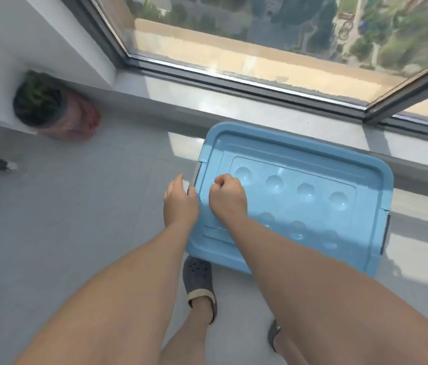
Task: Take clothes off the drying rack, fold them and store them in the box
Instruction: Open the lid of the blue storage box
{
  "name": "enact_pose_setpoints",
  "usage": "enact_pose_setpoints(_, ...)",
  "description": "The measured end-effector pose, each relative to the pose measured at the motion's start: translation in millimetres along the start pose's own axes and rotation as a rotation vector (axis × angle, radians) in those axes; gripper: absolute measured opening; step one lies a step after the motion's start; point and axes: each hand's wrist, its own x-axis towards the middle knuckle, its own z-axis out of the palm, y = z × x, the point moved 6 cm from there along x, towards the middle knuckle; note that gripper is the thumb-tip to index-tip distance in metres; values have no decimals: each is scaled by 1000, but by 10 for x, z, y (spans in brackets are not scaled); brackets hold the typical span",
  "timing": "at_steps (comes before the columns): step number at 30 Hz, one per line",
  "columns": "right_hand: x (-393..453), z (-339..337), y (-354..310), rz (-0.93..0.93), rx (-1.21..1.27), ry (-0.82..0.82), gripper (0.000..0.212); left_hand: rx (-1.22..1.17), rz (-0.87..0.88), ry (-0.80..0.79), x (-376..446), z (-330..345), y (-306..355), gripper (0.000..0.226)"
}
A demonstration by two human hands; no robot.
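Head view: the pale blue rectangular plastic box (299, 196), lid on, sits on the grey tiled floor under the window, its long axis running left to right. The left hand (180, 204), fingers loosely extended, is at the box's left-end latch; the right hand (227, 197), curled and empty, hovers just inside that end.

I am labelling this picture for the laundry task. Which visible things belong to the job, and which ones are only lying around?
Belongs to the job:
blue box, lid on
left hand at its grey latch
right hand, curled above the lid

Only lying around:
potted plant
pink pot
window
grey clogs
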Motion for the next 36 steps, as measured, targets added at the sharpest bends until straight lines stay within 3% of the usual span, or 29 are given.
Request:
enact_pose_setpoints(4, 80, 187, 18, 45, -17, 38, 30, -8, -97, -96, 269, 90, -272, 61)
enact_pose_setpoints(7, 151, 228, 52, 63, -23, 70, 29, 30, -78, -158, 402, 211, -293, 40)
enact_pose_setpoints(11, 191, 269, 66, 69, -58, 91, 30, 359, 47, -141, 434, 226, -166, 36)
enact_pose_setpoints(13, 195, 269, 74, 72, -47, 81, 31, 405, -23, -178, 567, 234, -191, 25)
enact_pose_setpoints(17, 110, 177, 159, 72, 37, 49, 29, 234, -262, -176, 762, 111, -269, 41)
enact_pose_setpoints(21, -150, -577, 585, 213, 48, 168, 25, 168, -172, -188, 458, 129, 30, 43)
enact_pose_setpoints(25, -182, -1252, 1059, 277, -97, 251, 28, 180, -304, -214, 232, 300, -61, 66)
enact_pose_setpoints(29, -178, -1933, 1577, 406, -297, 467, 57, 174, -368, -109, 72, 359, -175, 65)
enact_pose_setpoints(31, -200, -2262, 1932, 564, -351, 501, 72, 209, -373, -80, 1, 414, -227, 63)
enact_pose_setpoints(34, -227, -2574, 2360, 737, -211, 492, 81, 258, -334, -60, -10, 416, -275, 50)
enact_pose_setpoints(36, -199, -2667, 2635, 808, -62, 398, 83, 277, -298, -50, 7, 420, -266, 45)
